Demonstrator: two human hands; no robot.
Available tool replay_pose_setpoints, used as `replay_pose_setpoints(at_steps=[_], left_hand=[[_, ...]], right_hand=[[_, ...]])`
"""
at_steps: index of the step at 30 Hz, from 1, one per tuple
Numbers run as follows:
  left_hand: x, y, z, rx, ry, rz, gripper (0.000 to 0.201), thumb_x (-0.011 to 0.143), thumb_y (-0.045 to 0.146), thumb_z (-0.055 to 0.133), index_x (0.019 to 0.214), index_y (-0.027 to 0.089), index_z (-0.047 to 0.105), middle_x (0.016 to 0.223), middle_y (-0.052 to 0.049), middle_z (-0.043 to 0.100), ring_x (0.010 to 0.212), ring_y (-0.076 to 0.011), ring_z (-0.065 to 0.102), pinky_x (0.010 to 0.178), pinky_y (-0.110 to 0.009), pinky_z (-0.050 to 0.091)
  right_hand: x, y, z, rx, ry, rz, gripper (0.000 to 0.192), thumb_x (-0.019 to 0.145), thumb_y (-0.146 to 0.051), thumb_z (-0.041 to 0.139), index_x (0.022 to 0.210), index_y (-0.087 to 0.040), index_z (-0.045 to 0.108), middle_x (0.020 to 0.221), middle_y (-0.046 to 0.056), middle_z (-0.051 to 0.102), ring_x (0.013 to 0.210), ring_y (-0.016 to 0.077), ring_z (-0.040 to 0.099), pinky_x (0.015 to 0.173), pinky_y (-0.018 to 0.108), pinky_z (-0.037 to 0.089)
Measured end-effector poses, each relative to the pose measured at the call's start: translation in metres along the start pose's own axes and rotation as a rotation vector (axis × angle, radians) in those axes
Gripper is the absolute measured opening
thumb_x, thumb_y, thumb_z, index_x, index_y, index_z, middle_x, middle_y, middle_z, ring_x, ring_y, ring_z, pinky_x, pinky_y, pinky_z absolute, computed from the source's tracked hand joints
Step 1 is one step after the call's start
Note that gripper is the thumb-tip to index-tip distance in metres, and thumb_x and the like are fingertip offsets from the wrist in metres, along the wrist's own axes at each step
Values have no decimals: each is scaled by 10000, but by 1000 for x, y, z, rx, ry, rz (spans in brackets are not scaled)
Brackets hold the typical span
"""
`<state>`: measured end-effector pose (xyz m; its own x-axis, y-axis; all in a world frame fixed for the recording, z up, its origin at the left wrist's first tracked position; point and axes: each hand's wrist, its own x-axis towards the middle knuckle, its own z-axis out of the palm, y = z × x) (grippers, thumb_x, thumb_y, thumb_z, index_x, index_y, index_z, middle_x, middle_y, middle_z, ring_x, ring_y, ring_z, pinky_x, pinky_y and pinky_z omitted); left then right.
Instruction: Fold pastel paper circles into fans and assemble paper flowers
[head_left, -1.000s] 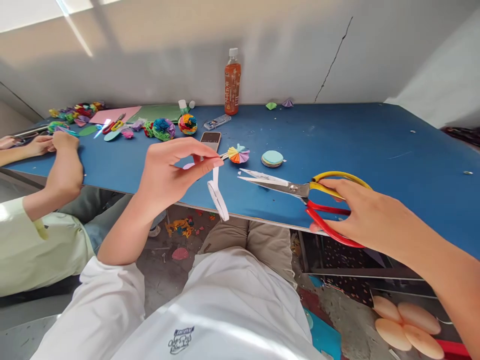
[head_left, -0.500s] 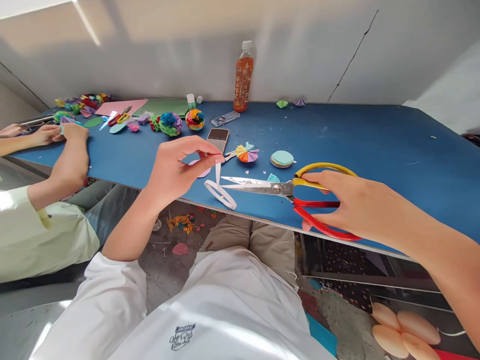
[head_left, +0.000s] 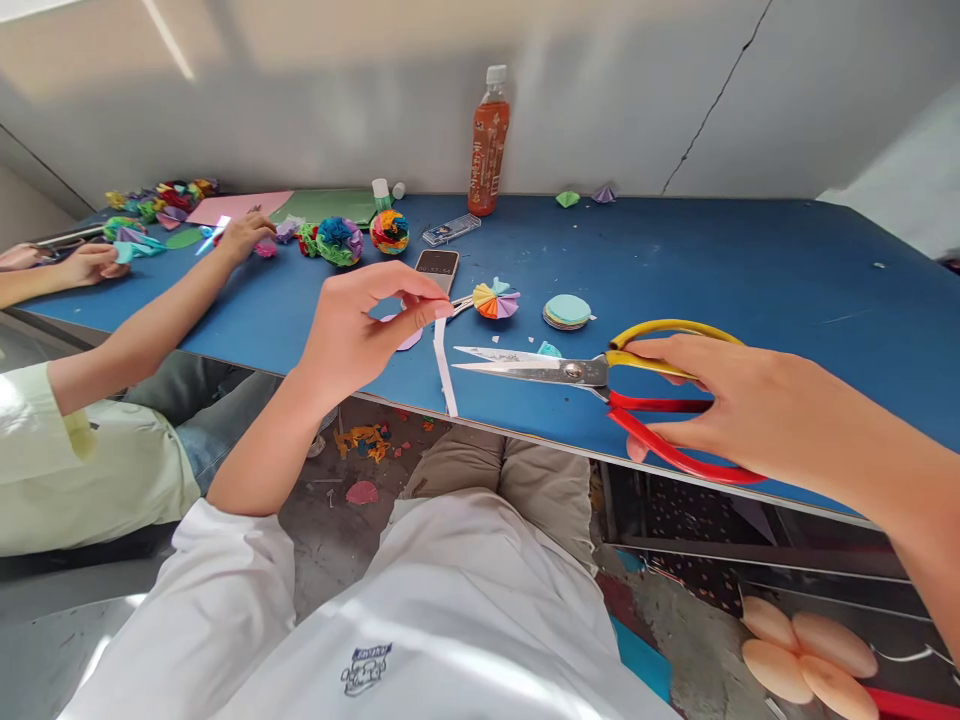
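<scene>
My left hand [head_left: 360, 325] pinches the top of a thin white paper strip [head_left: 445, 372] that hangs straight down over the front edge of the blue table [head_left: 750, 270]. My right hand [head_left: 720, 405] grips big scissors [head_left: 592, 375] with one yellow and one red handle. The blades are slightly apart and point left, their tips just right of the strip. Behind the strip lie a folded multicoloured paper fan [head_left: 496, 300], a stack of teal paper circles [head_left: 567, 311] and a phone [head_left: 437, 266].
An orange drink bottle [head_left: 487, 145] stands at the wall. Paper flower balls [head_left: 337, 240], coloured sheets [head_left: 240, 207] and scraps cover the left of the table. A person in a pale green top sits at my left, one hand [head_left: 244, 235] reaching among them. Paper scraps litter the floor.
The looped white strip now hangs as a straight piece. The scissors have pulled slightly right of it. The neighbour's arm has stretched out across the table toward the paper flowers.
</scene>
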<state>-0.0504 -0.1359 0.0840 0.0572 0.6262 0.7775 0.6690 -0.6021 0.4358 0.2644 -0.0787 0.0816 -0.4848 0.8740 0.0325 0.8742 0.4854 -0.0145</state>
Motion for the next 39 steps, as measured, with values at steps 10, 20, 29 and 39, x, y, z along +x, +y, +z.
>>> replay_pose_setpoints(at_steps=[10,20,29,39], left_hand=[[2,3,4,18,-50,21,222,853,381,640,769,183,695,745,-13,682,668,-119,622,631,-257,513],[1,2,6,49,-92,9,236,857,391,635,762,183,691,740,-12,686,668,-116,622,626,-246,497],[-3,-2,9,69,-119,56,194,862,357,634,773,193,689,755,-11,696,679,-121,635,646,-254,493],[-4,0,9,45,-149,94,152,865,309,636,771,200,683,754,-3,696,681,-119,631,655,-252,495]], right_hand=[[11,-3,-3,-39,25,-78,627,687,-607,508,1245,-333,596,1158,17,690,852,274,669,697,366,510],[24,-8,-5,-91,85,-140,587,746,-569,455,1234,-295,629,1070,42,726,743,249,651,641,342,474],[29,-10,-4,-101,118,-135,559,738,-590,493,1168,-269,650,1006,46,727,690,223,642,607,303,436],[31,-9,-3,-207,170,-162,437,757,-504,563,1123,-295,678,1006,28,742,743,239,660,537,278,344]])
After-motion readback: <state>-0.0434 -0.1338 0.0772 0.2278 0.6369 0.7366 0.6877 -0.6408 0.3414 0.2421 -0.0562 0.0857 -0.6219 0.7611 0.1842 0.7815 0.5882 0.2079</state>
